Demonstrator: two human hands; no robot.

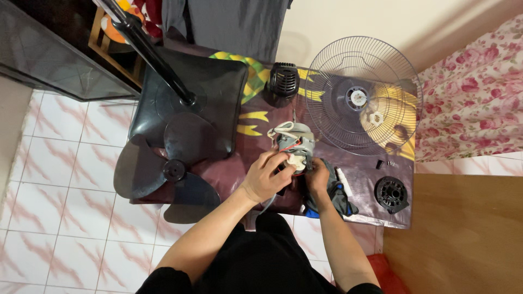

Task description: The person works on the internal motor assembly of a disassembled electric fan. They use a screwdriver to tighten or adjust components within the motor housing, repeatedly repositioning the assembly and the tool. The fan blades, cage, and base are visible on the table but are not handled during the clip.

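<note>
Nearest the camera are the person's two bare forearms, reaching out from black sleeves toward the middle of the table (370,179), which is covered with a dark cloth. The left hand (267,175) is curled over the near side of the fan motor (293,146), grasping it by its pale lower end. The right hand (318,177) rests just right of the motor, fingers bent against its side and over a dark blue rag (338,197); whether it pinches a tool cannot be told. The motor sits near the table's centre, grey, with white wires looped on its far end. Left of it lie the dark fan blades (158,173), overhanging the table's near left edge, and beyond them the black base (207,92) with its pole (150,51) slanting far left. Far right of the motor, the wire grille (364,95) lies flat. A black motor cover (283,80) lies just left of the grille, and a round black ring (391,193) sits near the right edge.
</note>
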